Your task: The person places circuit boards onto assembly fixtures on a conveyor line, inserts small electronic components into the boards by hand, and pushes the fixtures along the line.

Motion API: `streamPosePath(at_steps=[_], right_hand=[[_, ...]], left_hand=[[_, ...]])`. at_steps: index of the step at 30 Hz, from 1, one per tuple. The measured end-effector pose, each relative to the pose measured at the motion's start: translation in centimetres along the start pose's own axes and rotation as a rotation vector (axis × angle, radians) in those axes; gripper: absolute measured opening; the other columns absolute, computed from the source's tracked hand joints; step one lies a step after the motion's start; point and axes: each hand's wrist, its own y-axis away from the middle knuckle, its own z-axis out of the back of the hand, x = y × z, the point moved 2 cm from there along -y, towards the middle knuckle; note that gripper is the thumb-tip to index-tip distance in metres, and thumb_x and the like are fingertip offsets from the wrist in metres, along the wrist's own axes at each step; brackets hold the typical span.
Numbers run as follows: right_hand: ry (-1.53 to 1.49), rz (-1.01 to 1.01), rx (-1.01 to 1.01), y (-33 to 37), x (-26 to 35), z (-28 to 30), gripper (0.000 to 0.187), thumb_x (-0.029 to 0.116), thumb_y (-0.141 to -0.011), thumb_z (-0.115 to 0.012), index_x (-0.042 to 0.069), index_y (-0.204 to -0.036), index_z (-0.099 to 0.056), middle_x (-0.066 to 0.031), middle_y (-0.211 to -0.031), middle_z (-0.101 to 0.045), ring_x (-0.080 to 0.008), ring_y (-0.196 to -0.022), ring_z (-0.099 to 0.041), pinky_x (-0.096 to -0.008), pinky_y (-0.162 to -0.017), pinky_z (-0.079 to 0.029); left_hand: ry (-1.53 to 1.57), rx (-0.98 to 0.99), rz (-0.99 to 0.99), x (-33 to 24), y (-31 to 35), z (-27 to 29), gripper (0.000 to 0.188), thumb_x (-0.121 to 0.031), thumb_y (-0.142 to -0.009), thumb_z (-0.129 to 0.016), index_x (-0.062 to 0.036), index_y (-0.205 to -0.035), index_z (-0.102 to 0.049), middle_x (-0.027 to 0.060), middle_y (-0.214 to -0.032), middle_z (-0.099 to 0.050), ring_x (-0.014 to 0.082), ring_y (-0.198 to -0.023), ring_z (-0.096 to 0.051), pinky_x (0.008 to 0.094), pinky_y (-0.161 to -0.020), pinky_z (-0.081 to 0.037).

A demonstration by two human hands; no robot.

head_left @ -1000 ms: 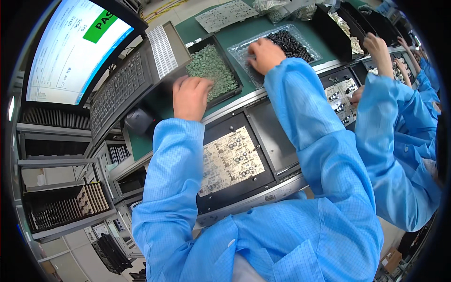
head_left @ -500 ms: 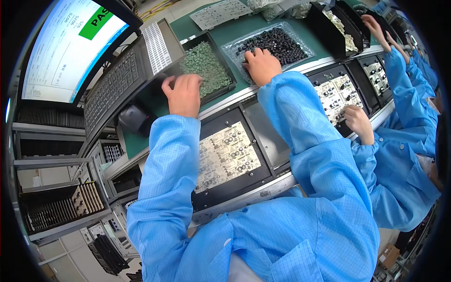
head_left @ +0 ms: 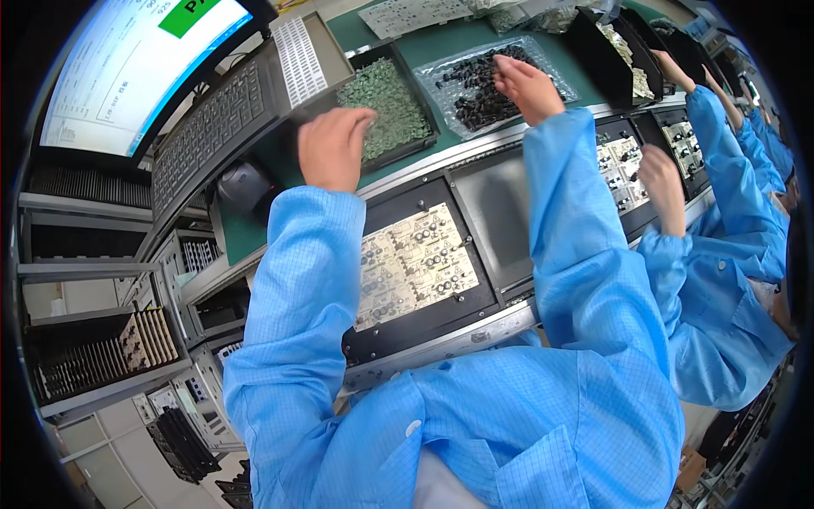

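Observation:
My left hand (head_left: 333, 148) is closed, its fingers curled, beside a black tray (head_left: 431, 142) of small green parts (head_left: 386, 97). Whatever it holds, if anything, is hidden. My right hand (head_left: 527, 89) is raised over a clear plastic bag or sheet (head_left: 437, 89) piled with small black components (head_left: 479, 110). Its fingertips are pinched together, and I cannot make out anything between them. Nearer to me, between my forearms, a pale circuit board (head_left: 415, 267) with several round dark components lies in a black carrier frame (head_left: 475, 314) on a rail.
At the left stand a monitor (head_left: 127, 68), a keyboard (head_left: 212, 119) and a dark scanner-like device (head_left: 244, 185). A black bin (head_left: 598, 64) of pale parts stands at the back right. On the right, a co-worker's hand (head_left: 663, 182) is near other boards (head_left: 623, 170).
My right hand has lifted off the black components and moved right, its fingers now pinched. My left hand has drawn slightly up from the green parts' tray edge and curled. The co-worker's near hand has risen.

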Motion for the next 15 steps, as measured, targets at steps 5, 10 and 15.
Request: streamPosePath(at_steps=[5,10,15], right_hand=[[-0.398,-0.364,0.134,6.5,0.4,-1.6,0.028,0.024,-0.115,-0.045,0.003,-0.127,-0.057,-0.0011,-0.096,-0.055,-0.0117,-0.084,-0.053,-0.0221,-0.069,-0.049],[-0.080,-0.354,0.261,16.7,0.7,-3.8,0.034,0.025,-0.113,-0.050,0.001,-0.135,-0.057,0.0012,-0.104,-0.060,-0.0078,-0.081,-0.049,-0.0182,-0.064,-0.040],[0.000,-0.419,0.380,20.0,-1.8,-2.9,0.040,0.024,-0.110,-0.059,0.001,-0.143,-0.056,-0.0031,-0.116,-0.069,-0.0034,-0.082,-0.050,-0.0170,-0.065,-0.040]], left_hand=[[0.936,0.085,0.665,0.1,2.9,1.5,0.021,-0.015,-0.102,-0.069,-0.0067,-0.121,-0.067,0.0058,-0.114,-0.071,0.0230,-0.105,-0.071,0.0325,-0.092,-0.056],[1.524,0.191,0.976,-0.1,7.7,2.1,0.026,-0.013,-0.105,-0.066,0.0025,-0.125,-0.060,0.0115,-0.125,-0.065,0.0247,-0.118,-0.067,0.0304,-0.107,-0.054],[1.442,0.348,1.050,0.1,12.2,3.6,0.024,-0.008,-0.103,-0.066,0.0021,-0.124,-0.062,0.0088,-0.119,-0.069,0.0196,-0.115,-0.065,0.0276,-0.101,-0.052]])
